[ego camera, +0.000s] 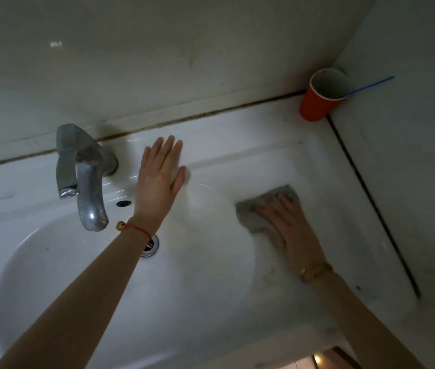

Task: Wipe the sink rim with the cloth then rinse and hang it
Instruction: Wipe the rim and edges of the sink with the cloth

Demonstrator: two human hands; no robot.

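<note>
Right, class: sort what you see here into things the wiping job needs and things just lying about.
Needed: grey cloth under the right hand; sink rim; faucet for rinsing.

Lying about: red cup in the corner; blue stick in it.

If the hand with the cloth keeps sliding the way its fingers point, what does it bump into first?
The right hand on the grey cloth points up and slightly left along the sink rim. Its path looks free until the back wall; the red cup probably stands off to the side.
</note>
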